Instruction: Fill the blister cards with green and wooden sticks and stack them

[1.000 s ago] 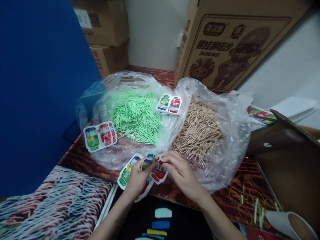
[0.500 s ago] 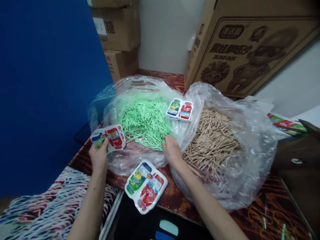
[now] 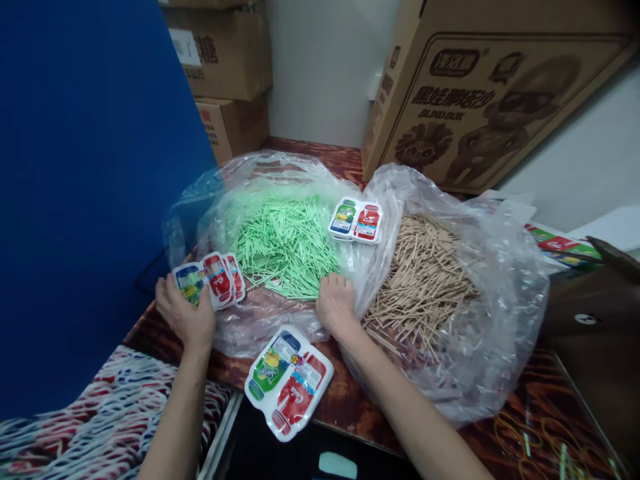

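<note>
My left hand (image 3: 187, 310) grips the left end of a small stack of white drink-printed packets (image 3: 218, 280), thumb and fingers around its edge. The packets are fanned, with red cola and green lemon bottle shapes. My right hand (image 3: 336, 303) is closed at the lower right edge of a heap of light green sticks (image 3: 290, 247); whatever its fingers hold is hidden. The heap lies in an opened clear plastic bag (image 3: 275, 160). Another stack of packets (image 3: 356, 220) rests on the plastic behind my right hand. In front, a larger-looking stack (image 3: 290, 383) overhangs the table edge.
A second clear bag (image 3: 510, 320) of brown sticks (image 3: 425, 280) lies to the right. Cardboard boxes (image 3: 440, 153) stand behind. A blue panel (image 3: 95, 200) borders the left, above red-and-white netting (image 3: 115, 413). Rubber bands (image 3: 520, 433) lie on the wooden table (image 3: 540, 387).
My left hand has shifted its grip to the outer left end of the packets, which now fan out more. My right fingers have curled closed near the green sticks. The view has shifted slightly.
</note>
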`<state>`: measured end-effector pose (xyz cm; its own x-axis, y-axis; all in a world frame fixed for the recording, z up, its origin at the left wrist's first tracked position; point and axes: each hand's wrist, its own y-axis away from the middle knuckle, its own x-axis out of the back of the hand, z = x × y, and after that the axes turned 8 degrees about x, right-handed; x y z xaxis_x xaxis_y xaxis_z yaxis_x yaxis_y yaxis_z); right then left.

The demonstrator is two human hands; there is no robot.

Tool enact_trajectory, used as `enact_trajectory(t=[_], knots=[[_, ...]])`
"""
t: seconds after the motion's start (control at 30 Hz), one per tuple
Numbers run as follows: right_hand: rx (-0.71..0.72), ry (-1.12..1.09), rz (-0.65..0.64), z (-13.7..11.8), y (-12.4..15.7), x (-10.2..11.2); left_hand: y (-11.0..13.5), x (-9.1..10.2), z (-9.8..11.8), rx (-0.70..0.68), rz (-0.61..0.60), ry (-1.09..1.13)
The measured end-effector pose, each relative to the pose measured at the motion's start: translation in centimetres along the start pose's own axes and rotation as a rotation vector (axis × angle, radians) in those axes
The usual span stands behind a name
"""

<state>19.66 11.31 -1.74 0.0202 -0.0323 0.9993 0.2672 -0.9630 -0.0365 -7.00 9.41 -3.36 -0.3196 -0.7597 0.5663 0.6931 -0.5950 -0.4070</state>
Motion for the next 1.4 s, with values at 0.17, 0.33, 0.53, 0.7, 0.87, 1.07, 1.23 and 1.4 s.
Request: enact_trajectory(t=[0.17, 0.33, 0.53, 0.7, 0.87, 1.07, 1.23, 1.4], knots=[[0.006, 0.045, -0.007, 0.1, -0.2, -0.2, 1.6, 1.5, 0.5, -0.037, -0.043, 0.048], [0.039, -0.098, -0.102, 0.5, -0.2, 0.1, 2.5, 2.0, 1.4, -0.014, -0.145, 0.118], [-0.018, -0.372, -0.137, 1.0, -1.1, 0.3, 4.2, 1.4, 3.8, -0.049, -0.345, 0.33], [-0.109, -0.781, -0.176, 2.7, -3.3, 1.0, 7.1, 1.5, 6.2, -0.041, -0.677, 0.455], [-0.247, -1.316, -0.241, 3.0, -4.1, 1.3, 9.0, 1.3, 7.9, -0.06, -0.922, 0.497], [-0.316, -1.809, -0.335, 2.8, -2.2, 1.4, 8.7, 0.4, 8.6, 0.028, -0.962, 0.525], [-0.296, -2.042, -0.444, 2.7, -0.2, 1.2, 8.1, -1.9, 9.8, 0.365, -1.135, 0.69], [-0.268, -2.173, -0.586, 2.3, 0.6, -0.1, 8.0, -4.7, 12.1, 0.665, -1.237, 0.847]])
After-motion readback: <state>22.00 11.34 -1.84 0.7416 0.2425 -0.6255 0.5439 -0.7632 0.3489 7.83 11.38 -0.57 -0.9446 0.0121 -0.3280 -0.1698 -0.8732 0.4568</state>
